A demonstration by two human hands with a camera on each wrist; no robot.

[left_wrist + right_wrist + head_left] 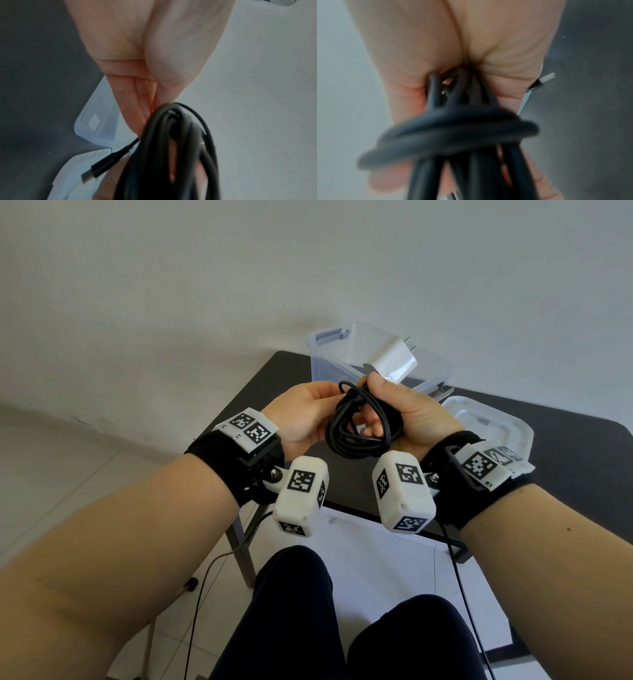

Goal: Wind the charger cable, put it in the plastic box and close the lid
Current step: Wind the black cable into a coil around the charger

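Note:
Both hands are raised above the table's near edge with the black charger cable [359, 429] wound into a coil between them. My right hand [414, 412] grips the coil in its curled fingers, with the white plug adapter [394, 364] sticking up from them, prongs [546, 79] outward. My left hand [305, 412] pinches the coil's top left loops. Up close in the left wrist view the cable [171, 148] hangs from the left hand [137, 67], its USB plug [96, 170] poking free. The right hand [436, 47] is wrapped round the cable [453, 128]. The clear plastic box [322, 364] stands open behind the hands.
The box's clear lid [496, 426] lies flat on the dark table [575, 460], to the right of the hands. A grey wall rises behind the table. My knees are below, and thin black wires hang from both wrist cameras.

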